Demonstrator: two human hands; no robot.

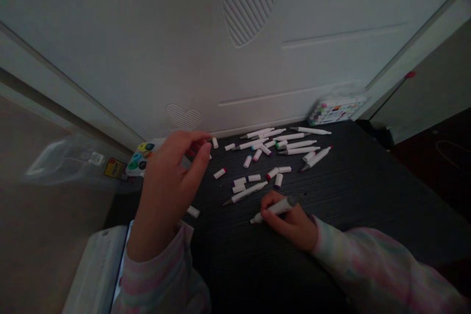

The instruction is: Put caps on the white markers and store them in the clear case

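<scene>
My right hand (290,225), low over the dark table, is closed around a white marker (278,207) with a grey band. One end of the marker points left, the other up to the right. My left hand (172,176) is raised over the table's left side, fingers curved and the thumb a little apart from them. Nothing shows between its fingertips, which are nearest a small white cap (215,143) with a yellowish end. Ahead of my right hand lies an uncapped marker (246,193). Several loose caps (239,182) are scattered beyond it.
More uncapped markers (300,150) lie toward the table's back, by a white panel (147,49) with heart patterns. A clear marker case (336,109) stands at the back right. At left are a paint palette (140,159), a clear plastic container (62,162) and a pale box (96,270).
</scene>
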